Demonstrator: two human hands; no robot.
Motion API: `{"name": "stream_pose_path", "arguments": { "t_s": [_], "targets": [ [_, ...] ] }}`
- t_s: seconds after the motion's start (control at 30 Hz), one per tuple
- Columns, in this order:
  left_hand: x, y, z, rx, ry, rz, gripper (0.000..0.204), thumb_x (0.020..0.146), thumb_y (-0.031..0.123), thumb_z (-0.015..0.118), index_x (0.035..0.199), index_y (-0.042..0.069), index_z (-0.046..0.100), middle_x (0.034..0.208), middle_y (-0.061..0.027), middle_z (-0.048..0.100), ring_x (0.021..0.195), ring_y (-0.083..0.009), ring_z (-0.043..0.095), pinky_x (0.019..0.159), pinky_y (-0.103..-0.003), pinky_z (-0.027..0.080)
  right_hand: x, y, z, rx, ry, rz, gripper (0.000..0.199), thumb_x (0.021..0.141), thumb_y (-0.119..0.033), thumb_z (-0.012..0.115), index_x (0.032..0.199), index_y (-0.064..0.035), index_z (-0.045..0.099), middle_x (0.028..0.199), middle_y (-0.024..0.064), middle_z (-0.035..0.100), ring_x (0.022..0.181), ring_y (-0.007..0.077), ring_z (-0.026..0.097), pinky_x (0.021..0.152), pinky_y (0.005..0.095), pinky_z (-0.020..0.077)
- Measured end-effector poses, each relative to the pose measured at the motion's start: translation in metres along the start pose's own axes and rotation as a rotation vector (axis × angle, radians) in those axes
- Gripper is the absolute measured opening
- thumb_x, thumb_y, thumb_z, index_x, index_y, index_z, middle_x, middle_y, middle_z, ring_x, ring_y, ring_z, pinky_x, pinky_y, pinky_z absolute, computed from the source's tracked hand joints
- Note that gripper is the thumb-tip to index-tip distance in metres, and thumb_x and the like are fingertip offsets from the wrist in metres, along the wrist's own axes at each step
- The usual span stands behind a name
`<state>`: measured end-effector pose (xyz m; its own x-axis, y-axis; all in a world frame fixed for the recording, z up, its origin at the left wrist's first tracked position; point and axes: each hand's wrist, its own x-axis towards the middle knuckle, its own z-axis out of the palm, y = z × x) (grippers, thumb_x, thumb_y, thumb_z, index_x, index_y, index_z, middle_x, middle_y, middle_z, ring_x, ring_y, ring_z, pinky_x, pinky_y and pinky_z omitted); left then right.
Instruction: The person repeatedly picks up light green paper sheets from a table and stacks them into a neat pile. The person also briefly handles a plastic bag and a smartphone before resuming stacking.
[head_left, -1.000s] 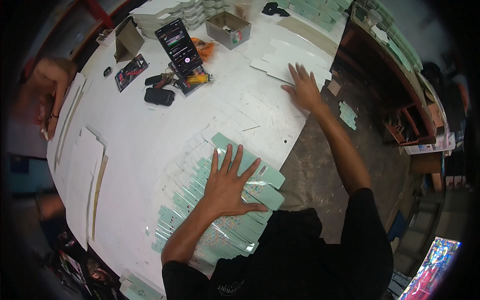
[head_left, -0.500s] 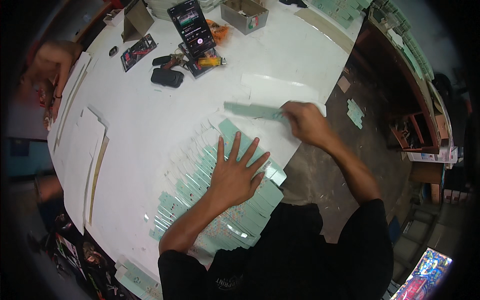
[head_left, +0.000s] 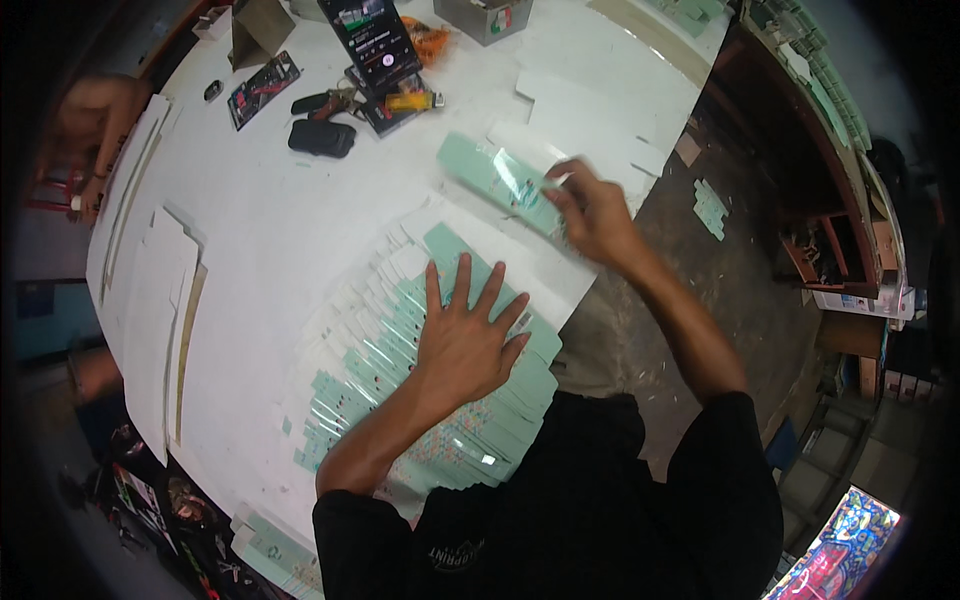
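My left hand (head_left: 465,345) lies flat with its fingers spread, pressing on a fanned row of overlapping mint-green flat cartons (head_left: 365,370). These are glossy, with small coloured prints and white flaps along their far left ends. Ahead and to the right, my right hand (head_left: 597,215) pinches the edge of a single mint-green flat carton (head_left: 490,172). That carton is tilted above a white sheet (head_left: 545,245) and catches the light. The tips of my right fingers are slightly blurred.
A phone (head_left: 370,45) leans upright at the back, near a yellow lighter (head_left: 413,102), a black case (head_left: 322,138) and a metal box (head_left: 480,20). White boards (head_left: 165,320) lie along the left. A cut carton piece (head_left: 710,210) lies on the floor. Another person's arm (head_left: 110,130) is far left.
My right hand has moved slightly, and the carton in it has swung from nearly edge-on to showing its printed face. My left hand stays on the fanned row. The view has shifted a little.
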<state>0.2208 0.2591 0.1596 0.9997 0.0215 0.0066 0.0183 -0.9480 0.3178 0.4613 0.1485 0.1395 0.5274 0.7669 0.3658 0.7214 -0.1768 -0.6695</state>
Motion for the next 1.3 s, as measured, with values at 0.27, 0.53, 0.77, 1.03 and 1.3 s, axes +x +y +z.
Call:
{"name": "stream_pose_path", "arguments": {
  "t_s": [0.27, 0.53, 0.77, 1.03, 1.3],
  "targets": [
    [0.003, -0.002, 0.0, -0.024, 0.003, 0.007, 0.057, 0.105, 0.035, 0.055, 0.158, 0.016, 0.049, 0.159, -0.0242, 0.048, 0.149, -0.0548, 0.036, 0.122, -0.072, 0.018, -0.028, -0.006, 0.008, -0.585, -0.168, -0.187, 0.045, 0.094, -0.024, 0.073, 0.133, -0.0041, 0.068, 0.111, 0.0195, 0.064, 0.107, 0.0345, 0.058, 0.088, 0.0416, 0.0471],
    [0.01, 0.006, -0.015, 0.15, -0.05, 0.068, 0.084, 0.095, 0.035, 0.068, 0.165, 0.004, 0.032, 0.172, -0.0254, 0.023, 0.159, -0.0517, 0.015, 0.123, -0.074, 0.009, -0.041, -0.042, 0.016, 0.232, -0.399, 0.284, 0.023, 0.091, -0.005, 0.064, 0.113, 0.0037, 0.064, 0.1, 0.0282, 0.069, 0.093, 0.0479, 0.068, 0.079, 0.0509, 0.0548],
    [0.007, 0.0, -0.016, -0.064, -0.066, -0.005, 0.076, 0.096, 0.052, 0.065, 0.151, 0.001, 0.053, 0.164, -0.0307, 0.036, 0.156, -0.0511, 0.024, 0.125, -0.07, 0.011, -0.004, 0.01, -0.032, -0.572, -0.076, -0.376, 0.06, 0.087, -0.009, 0.075, 0.145, -0.0105, 0.059, 0.127, 0.0194, 0.071, 0.116, 0.0348, 0.07, 0.092, 0.0424, 0.0595],
    [0.003, -0.004, -0.012, 0.005, 0.099, -0.025, 0.055, 0.1, 0.046, 0.061, 0.129, 0.001, 0.069, 0.15, -0.0372, 0.05, 0.145, -0.0548, 0.042, 0.124, -0.067, 0.017, -0.014, 0.007, -0.022, -0.154, -0.071, -0.062, 0.039, 0.093, -0.008, 0.074, 0.131, -0.0057, 0.063, 0.111, 0.0251, 0.073, 0.091, 0.0432, 0.074, 0.078, 0.0441, 0.0593],
    [0.0, -0.006, -0.003, -0.019, 0.071, -0.072, 0.066, 0.103, 0.049, 0.055, 0.141, -0.004, 0.062, 0.151, -0.0369, 0.049, 0.146, -0.053, 0.041, 0.126, -0.062, 0.018, -0.005, 0.011, -0.014, -0.646, -0.153, 0.145, 0.054, 0.102, -0.041, 0.064, 0.133, 0.0036, 0.066, 0.101, 0.0218, 0.062, 0.094, 0.0374, 0.061, 0.078, 0.0517, 0.0467]
  ]
}}
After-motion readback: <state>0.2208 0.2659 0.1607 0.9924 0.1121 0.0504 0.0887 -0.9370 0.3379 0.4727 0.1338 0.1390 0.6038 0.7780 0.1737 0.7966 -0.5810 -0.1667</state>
